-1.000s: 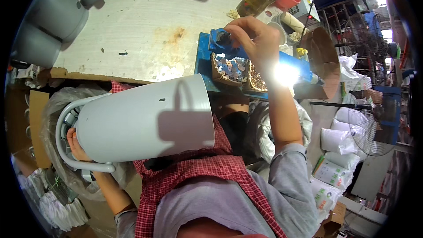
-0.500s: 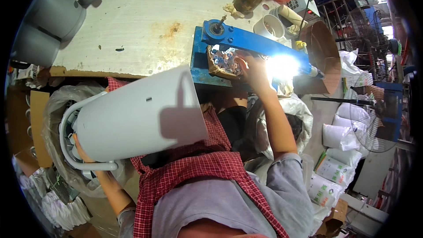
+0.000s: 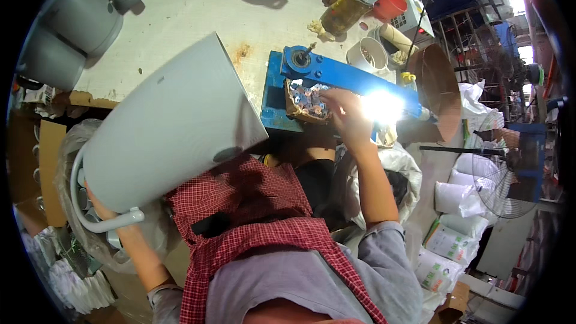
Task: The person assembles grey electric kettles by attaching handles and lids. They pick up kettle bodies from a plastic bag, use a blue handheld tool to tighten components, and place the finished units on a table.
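Note:
A large light grey plastic bucket (image 3: 168,126) lies tilted on its side across my lap, its upper end resting over the table's front edge. A curved grey handle (image 3: 78,189) arches round its lower left end. My left hand (image 3: 99,203) supports the bucket from beneath at that end, most of its fingers hidden behind the wall. Over a small cardboard box (image 3: 297,111) my right hand (image 3: 349,117) reaches with curled fingers. Small blue, grey and reddish parts (image 3: 309,97) fill the box. Whatever the fingertips may hold is too small to make out.
Above the box extends a blue metal arm (image 3: 336,69) with a bright lamp (image 3: 383,107). More grey buckets (image 3: 81,15) stand at the far left. A jar (image 3: 348,9), a red bowl (image 3: 390,1) and a white cup (image 3: 367,54) sit behind. White sacks (image 3: 447,246) lie right.
The bucket has swung, its upper end moving up and left over the table. My right hand stays by the parts box, its fingers now more closed.

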Motion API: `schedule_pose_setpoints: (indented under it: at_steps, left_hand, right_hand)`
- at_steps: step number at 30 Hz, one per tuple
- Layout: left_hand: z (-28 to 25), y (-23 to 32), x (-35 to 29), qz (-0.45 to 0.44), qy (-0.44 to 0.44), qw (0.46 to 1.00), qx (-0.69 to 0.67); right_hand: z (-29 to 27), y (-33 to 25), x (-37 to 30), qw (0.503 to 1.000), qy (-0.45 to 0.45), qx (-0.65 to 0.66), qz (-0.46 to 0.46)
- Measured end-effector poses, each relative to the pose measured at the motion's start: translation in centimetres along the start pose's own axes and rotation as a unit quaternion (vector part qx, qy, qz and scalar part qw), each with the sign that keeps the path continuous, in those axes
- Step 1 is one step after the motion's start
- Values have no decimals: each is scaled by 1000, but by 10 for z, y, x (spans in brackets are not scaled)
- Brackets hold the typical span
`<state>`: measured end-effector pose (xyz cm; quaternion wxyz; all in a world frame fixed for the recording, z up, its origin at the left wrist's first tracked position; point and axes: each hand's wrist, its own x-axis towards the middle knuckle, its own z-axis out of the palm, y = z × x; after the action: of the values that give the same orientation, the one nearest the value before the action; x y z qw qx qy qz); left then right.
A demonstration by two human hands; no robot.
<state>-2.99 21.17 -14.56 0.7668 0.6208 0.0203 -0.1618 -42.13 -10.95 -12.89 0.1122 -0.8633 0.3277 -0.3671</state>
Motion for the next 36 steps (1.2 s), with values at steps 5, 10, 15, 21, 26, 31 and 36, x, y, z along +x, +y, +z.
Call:
schedule_pose_setpoints:
  at_steps: [5,10,15,21,26,31,36]
  left_hand:
    - [42,19,1,-6,58,998,-39]
    - [51,18,1,-35,14,998,-59]
    - [56,16,-1,-22,31,999,-29]
    - [67,9,18,5,-90,996,5]
    - [155,-7,-3,13,-133,991,-26]
    - [223,-55,-58,95,-416,902,61]
    - [260,-76,-85,76,-486,870,34]
  right_hand:
    - [-16,-48,89,982,140,29,-122]
    - [-8,-40,99,978,104,-12,-181]
    - [-5,-39,94,984,74,-6,-165]
    - [-20,-58,59,975,71,204,46]
    - [-29,-56,16,917,95,291,258]
    - [-62,14,-37,804,268,430,312]
    - [-74,39,-52,796,342,400,299]
